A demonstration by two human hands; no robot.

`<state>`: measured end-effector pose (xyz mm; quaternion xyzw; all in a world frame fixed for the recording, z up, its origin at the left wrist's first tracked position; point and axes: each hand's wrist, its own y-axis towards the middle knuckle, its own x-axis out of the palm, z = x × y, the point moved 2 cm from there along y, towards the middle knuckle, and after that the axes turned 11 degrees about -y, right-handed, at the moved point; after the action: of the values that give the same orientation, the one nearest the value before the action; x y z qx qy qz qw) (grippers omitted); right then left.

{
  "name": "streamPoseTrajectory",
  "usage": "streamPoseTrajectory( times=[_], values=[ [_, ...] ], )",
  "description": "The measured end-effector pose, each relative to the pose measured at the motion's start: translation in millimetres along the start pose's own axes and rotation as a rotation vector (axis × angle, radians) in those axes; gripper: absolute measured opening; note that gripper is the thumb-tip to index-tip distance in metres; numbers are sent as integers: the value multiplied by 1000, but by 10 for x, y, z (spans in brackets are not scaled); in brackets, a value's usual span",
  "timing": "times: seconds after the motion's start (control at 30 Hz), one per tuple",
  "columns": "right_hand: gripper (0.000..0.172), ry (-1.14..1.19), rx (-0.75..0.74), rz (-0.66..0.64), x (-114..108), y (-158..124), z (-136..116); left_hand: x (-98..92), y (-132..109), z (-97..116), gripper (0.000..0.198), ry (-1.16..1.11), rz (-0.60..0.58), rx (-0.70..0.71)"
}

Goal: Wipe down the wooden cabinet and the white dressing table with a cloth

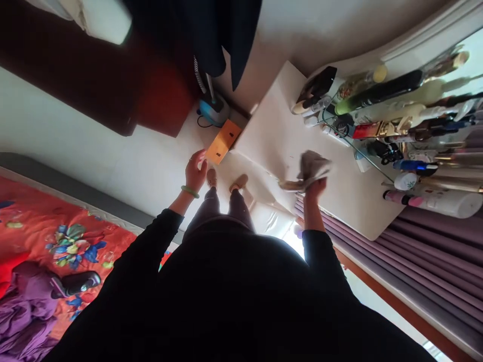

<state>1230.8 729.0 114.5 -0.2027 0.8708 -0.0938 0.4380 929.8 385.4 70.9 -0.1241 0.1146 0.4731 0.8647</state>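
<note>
At the centre, my left hand (196, 172), with a pale green bangle on its wrist, grips the near end of an orange box (223, 142) that has two small dark marks on it. My right hand (316, 189) is wrapped round a crumpled greyish cloth (314, 166), slightly blurred, over the front part of a white tabletop (339, 196). A light flat object (292, 186), hard to make out, lies beside the cloth at the table's edge.
Bottles and jars (411, 113) crowd the table's right side, by a mirror. A blue-and-black appliance (213, 108) stands beyond the box. Dark red furniture (162, 100) is at upper left, a flowered red bed cover (121, 251) at lower left, purple curtains (426, 251) at right.
</note>
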Motion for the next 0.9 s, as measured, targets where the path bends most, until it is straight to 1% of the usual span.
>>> streamPoseTrajectory(
  times=[0.03, 0.07, 0.1, 0.13, 0.2, 0.27, 0.33, 0.37, 0.43, 0.47, 0.53, 0.57, 0.6, 0.63, 0.67, 0.7, 0.73, 0.77, 0.8, 0.87, 0.9],
  values=[
    [46, -72, 51, 88, -114, 58, 24, -56, -59, -22, 55, 8, 4, -13],
    [48, -146, 101, 162, -158, 104, 35, -115, -123, -47, 53, 16, 6, -27],
    [51, -214, 144, 220, -132, 142, 31, -175, -189, -75, 52, 25, 7, -41],
    [57, -270, 174, 263, -41, 181, 7, -237, -256, -107, 50, 35, 7, -59],
    [67, -348, 191, 299, 295, 287, -107, -360, -386, -177, 46, 52, 11, -104],
    [73, -389, 153, 275, 753, 442, -313, -470, -494, -245, 44, 62, 27, -150],
    [74, -402, 61, 217, 1242, 603, -588, -550, -567, -294, 43, 64, 42, -175],
    [73, -391, -15, 178, 1478, 654, -739, -574, -589, -309, 43, 62, 45, -181],
    [71, -293, -187, 61, 1909, 624, -1025, -594, -608, -322, 43, 55, 44, -189],
    [69, -225, -274, -21, 2095, 527, -1146, -592, -606, -320, 44, 50, 42, -193],
    [60, -89, -442, -240, 2388, 185, -1317, -577, -587, -306, 44, 38, 44, -197],
    [55, -38, -516, -367, 2483, -29, -1361, -569, -571, -297, 43, 31, 46, -197],
    [51, -2, -565, -472, 2530, -238, -1378, -563, -552, -289, 43, 22, 47, -195],
    [48, 22, -587, -543, 2523, -414, -1371, -560, -531, -284, 42, 11, 47, -192],
    [47, 33, -573, -557, 2459, -534, -1344, -561, -508, -282, 42, -1, 46, -186],
    [46, 24, -524, -499, 2335, -583, -1303, -566, -483, -284, 42, -13, 45, -179],
    [48, 0, -456, -394, 2159, -563, -1251, -573, -457, -290, 42, -24, 45, -170],
    [50, -27, -377, -266, 1943, -480, -1194, -579, -430, -300, 43, -31, 44, -160],
    [53, -83, -286, -105, 1698, -349, -1133, -582, -403, -311, 44, -36, 41, -152],
    [64, -162, -160, 97, 1231, -8, -1023, -572, -354, -332, 45, -39, 31, -145],
    [67, -231, -85, 210, 1030, 173, -974, -556, -333, -340, 45, -39, 24, -149]
  ],
)
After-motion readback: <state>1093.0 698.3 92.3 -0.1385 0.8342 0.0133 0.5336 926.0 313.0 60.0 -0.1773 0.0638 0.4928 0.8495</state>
